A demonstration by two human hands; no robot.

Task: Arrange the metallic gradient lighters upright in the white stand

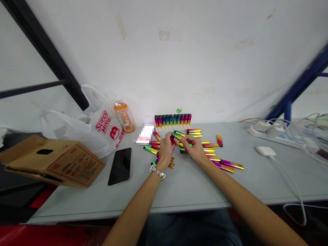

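Observation:
My left hand point(167, 150), with a bracelet at its wrist, is closed around a purple lighter point(172, 138), held upright above the table. Just to its right, my right hand point(195, 147) has its thumb and fingertips pinched together close to that lighter; what they hold, if anything, is too small to make out. Shiny gradient-coloured lighters point(227, 165) lie scattered around and beneath both hands, partly hidden by them. Behind the hands, a row of upright lighters point(171, 119) stands in a white holder point(164, 129) near the wall.
On the left are a black phone point(120, 166), an open cardboard box point(74, 164), a white plastic bag point(102, 136) and an orange drink bottle point(125, 116). A blurred white item point(146, 134) lies beside the holder. Rightward sit a power strip point(279, 136) and a white charger point(265, 151) with cables.

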